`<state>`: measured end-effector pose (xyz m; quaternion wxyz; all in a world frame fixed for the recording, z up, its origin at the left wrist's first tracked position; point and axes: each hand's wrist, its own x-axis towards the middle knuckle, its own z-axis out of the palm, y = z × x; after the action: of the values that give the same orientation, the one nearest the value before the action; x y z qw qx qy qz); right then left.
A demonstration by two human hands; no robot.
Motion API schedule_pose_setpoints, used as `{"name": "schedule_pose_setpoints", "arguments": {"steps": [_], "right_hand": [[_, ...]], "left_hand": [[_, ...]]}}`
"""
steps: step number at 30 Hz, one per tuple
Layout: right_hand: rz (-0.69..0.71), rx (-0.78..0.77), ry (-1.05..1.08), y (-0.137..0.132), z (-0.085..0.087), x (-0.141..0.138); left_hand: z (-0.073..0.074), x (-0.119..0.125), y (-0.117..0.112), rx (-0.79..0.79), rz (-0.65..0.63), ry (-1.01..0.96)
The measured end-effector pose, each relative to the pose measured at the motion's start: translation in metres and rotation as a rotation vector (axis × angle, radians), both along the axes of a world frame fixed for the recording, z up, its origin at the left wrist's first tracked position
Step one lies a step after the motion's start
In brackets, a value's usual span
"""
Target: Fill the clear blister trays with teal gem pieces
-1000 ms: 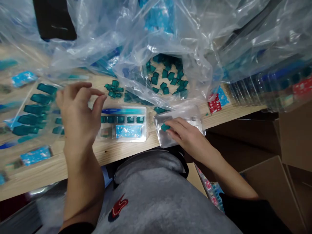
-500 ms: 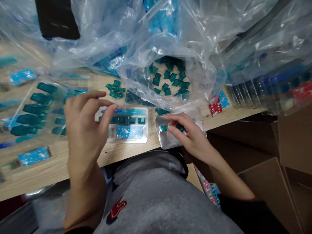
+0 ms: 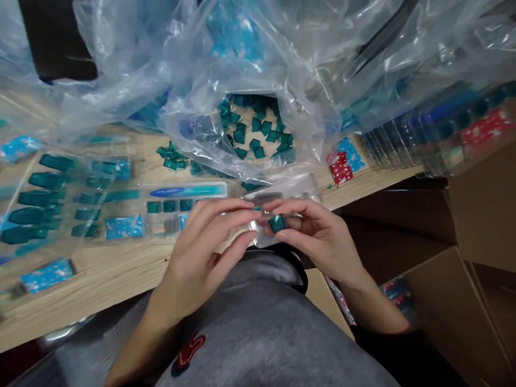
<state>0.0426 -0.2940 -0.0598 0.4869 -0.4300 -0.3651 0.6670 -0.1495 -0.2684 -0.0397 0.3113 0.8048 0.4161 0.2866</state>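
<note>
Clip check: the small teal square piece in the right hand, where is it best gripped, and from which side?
Grip the teal piece across two opposite flat edges, coming from above; the right hand already pinches it so. It looks small, square and thin.

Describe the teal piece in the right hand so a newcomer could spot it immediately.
Start at the near edge of the wooden table, where both hands meet. The small teal square is pinched in the right hand, unlike the loose teal pieces in the plastic bag.
</note>
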Motion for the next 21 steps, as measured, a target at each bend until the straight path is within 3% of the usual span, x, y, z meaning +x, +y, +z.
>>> {"name": "schedule_pose_setpoints", "arguments": {"steps": [4, 7, 11, 15, 18, 21], "right_hand": [[-0.025, 0.032, -0.109, 0.000, -0.004, 0.004], [-0.033, 0.106, -0.172, -0.001, -0.007, 0.002], [-0.056, 0.358, -0.279, -0.003, -0.009, 0.004], [0.016, 0.580, -0.479, -0.004, -0.007, 0.015], [0.054, 0.640, -0.620, -0.002, -0.006, 0.023], [0.040, 0.664, -0.826, 0.005, -0.013, 0.031]], "left_hand": [[-0.007, 0.006, -0.003, -0.083, -0.068, -0.038], [-0.010, 0.011, -0.005, -0.314, -0.030, -0.252], [-0.011, 0.019, -0.004, -0.624, 0.054, -0.487], [-0.012, 0.024, -0.003, -0.765, 0.085, -0.522], [-0.012, 0.022, -0.003, -0.773, 0.076, -0.447], [0.000, 0.019, 0.009, -0.485, 0.159, -0.320]]}}
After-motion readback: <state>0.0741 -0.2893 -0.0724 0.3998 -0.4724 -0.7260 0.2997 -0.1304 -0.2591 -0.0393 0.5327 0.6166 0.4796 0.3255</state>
